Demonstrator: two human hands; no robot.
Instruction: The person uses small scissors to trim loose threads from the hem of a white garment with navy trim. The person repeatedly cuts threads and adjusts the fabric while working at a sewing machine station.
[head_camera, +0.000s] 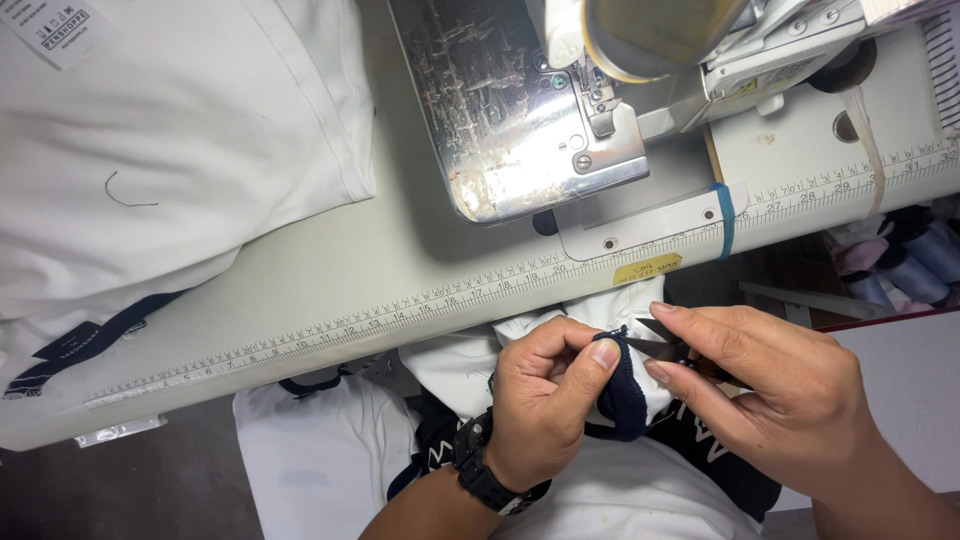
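My left hand (545, 400) pinches the navy ribbed edge (622, 395) of a white garment (470, 365) just below the table's front edge. A black watch sits on that wrist. My right hand (775, 385) holds small thread snips (662, 347), their dark blades touching the navy edge by my left thumb. The white garment with navy trim drapes over my lap.
A sewing machine (530, 110) with a worn metal plate and presser foot (600, 105) stands at the top middle. A stack of white garments (170, 130) lies at the left. A ruler strip (400, 305) runs along the table's front edge. Thread cones (905, 260) sit at the right.
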